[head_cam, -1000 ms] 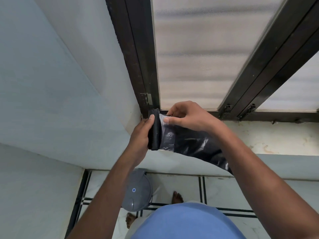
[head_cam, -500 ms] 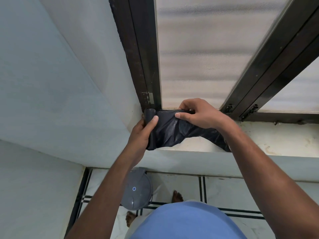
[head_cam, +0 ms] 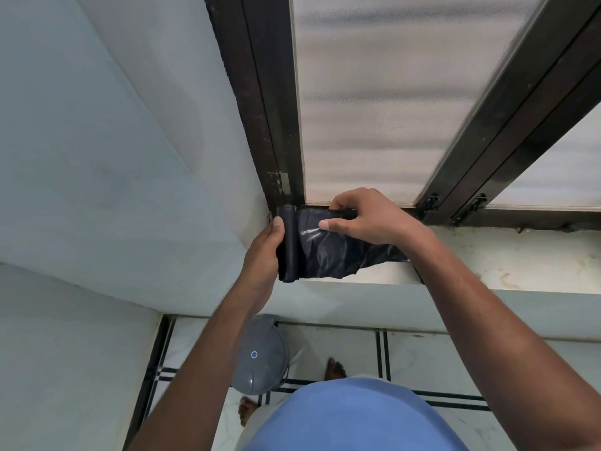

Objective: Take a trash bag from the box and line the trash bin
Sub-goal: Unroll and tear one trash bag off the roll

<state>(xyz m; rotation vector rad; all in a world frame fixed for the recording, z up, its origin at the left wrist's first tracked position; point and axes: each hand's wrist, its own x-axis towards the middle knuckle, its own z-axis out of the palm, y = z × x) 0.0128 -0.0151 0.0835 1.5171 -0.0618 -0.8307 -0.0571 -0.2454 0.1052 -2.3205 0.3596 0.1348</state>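
Dark-framed window with frosted ribbed panes (head_cam: 374, 102) fills the upper view. Below its bottom rail, a stained pale stone sill (head_cam: 507, 262). Grey round plastic trash bin with domed lid (head_cam: 260, 359) stands on the tiled floor well below the window, lid on. Black glossy plastic trash bag roll (head_cam: 287, 244) held upright just below the window's lower left corner – left hand (head_cam: 265, 252) wrapped around it, thumb on top. Right hand (head_cam: 364, 216) pinches the crinkled unrolled bag sheet (head_cam: 328, 249), thumb pressed on its front – sheet trails beneath the right wrist.
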